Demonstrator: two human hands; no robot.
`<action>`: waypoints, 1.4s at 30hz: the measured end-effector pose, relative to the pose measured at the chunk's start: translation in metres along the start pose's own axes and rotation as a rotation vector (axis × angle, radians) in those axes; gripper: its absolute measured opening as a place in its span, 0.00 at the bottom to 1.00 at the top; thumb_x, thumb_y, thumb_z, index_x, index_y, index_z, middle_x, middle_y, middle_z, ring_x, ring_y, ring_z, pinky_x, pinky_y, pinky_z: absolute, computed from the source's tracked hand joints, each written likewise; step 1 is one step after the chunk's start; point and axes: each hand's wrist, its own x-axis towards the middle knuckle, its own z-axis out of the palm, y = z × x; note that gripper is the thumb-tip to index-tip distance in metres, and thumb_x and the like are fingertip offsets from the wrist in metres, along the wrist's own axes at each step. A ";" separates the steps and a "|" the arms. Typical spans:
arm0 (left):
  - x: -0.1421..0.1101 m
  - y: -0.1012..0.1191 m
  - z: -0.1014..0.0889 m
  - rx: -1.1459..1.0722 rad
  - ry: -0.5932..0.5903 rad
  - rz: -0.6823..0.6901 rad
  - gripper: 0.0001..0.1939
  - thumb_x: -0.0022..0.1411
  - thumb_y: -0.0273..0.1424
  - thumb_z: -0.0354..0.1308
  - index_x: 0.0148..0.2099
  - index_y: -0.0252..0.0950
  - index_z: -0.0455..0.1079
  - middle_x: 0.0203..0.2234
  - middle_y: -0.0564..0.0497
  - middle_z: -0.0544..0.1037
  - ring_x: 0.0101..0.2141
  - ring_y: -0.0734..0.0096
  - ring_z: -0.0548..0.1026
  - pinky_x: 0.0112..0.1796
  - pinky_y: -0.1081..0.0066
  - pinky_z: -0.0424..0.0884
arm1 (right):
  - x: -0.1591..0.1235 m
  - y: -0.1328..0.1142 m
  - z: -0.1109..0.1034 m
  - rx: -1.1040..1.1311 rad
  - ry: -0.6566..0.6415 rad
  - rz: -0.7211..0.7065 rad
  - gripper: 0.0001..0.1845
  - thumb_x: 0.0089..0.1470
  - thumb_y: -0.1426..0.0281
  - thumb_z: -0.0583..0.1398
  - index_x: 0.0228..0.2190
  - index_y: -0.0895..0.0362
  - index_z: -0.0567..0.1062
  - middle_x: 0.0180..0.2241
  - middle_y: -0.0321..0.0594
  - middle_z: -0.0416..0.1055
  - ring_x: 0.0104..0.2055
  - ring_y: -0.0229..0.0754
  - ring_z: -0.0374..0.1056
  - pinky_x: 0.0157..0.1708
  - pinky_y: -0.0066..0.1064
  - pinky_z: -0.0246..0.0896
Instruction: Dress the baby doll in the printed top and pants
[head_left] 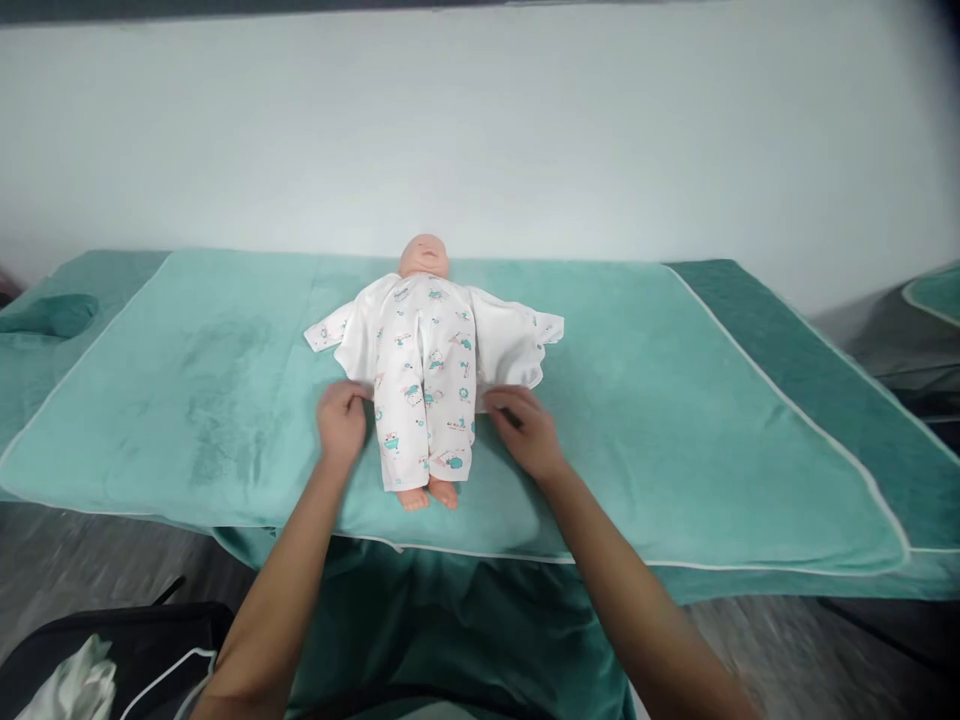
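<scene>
A baby doll (424, 258) lies on its back on the green bed cover, its head toward the wall and its bare feet (427, 497) toward me. Printed white baby trousers (427, 400) cover its front and legs. A white baby shirt (504, 335) spreads out on both sides, its sleeves stretched outward. At the shirt's lower left edge, my left hand (343, 420) is closed with the fingertips on the cloth. Across from it my right hand (526, 428) pinches the shirt's lower right edge beside the trousers.
A light green cover (660, 430) lies over the long bed, and a pale wall (480, 130) rises behind it. A black chair (165, 635) with crumpled pale cloth (79, 685) stands at the lower left. The bed has a face hole (56, 315) at far left.
</scene>
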 end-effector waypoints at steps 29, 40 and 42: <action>0.051 -0.012 0.007 0.305 0.049 -0.320 0.10 0.69 0.39 0.52 0.48 0.42 0.69 0.38 0.47 0.79 0.40 0.57 0.77 0.41 0.64 0.68 | 0.153 -0.090 -0.002 0.124 -0.617 0.314 0.12 0.59 0.62 0.59 0.27 0.54 0.76 0.28 0.34 0.74 0.29 0.39 0.65 0.31 0.32 0.56; 0.049 -0.013 0.007 0.244 0.053 -0.329 0.12 0.70 0.40 0.49 0.48 0.42 0.69 0.35 0.50 0.80 0.37 0.60 0.78 0.38 0.66 0.66 | 0.229 -0.036 0.058 -0.186 -0.198 0.181 0.13 0.58 0.70 0.58 0.42 0.59 0.79 0.48 0.50 0.76 0.50 0.51 0.69 0.53 0.42 0.63; 0.048 -0.013 0.007 0.216 0.055 -0.349 0.12 0.70 0.41 0.49 0.49 0.42 0.68 0.35 0.50 0.80 0.36 0.61 0.78 0.37 0.66 0.65 | 0.252 -0.027 0.072 -0.300 -0.320 0.230 0.12 0.58 0.68 0.59 0.41 0.59 0.80 0.48 0.51 0.77 0.51 0.54 0.70 0.52 0.44 0.64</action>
